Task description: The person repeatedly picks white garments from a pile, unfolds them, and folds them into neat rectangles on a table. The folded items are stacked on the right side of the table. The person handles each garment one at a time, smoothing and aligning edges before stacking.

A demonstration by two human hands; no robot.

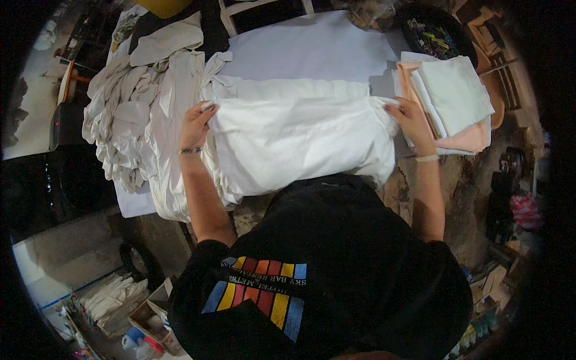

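A white cloth is stretched between my two hands above the table, its lower part hanging over the near edge. My left hand pinches its upper left corner, and my right hand pinches the upper right one, where the fabric bunches. Beneath and behind lies more white fabric on a pale sheet that covers the tabletop. Left of my left hand spreads a large heap of crumpled white cloths. Beyond my right hand sits a stack of folded cloths, white and peach.
A dark round basin with colourful clips stands at the back right. Part of a yellow container shows at the back left. Near the floor at lower left are a pile of pale cloths and an open box.
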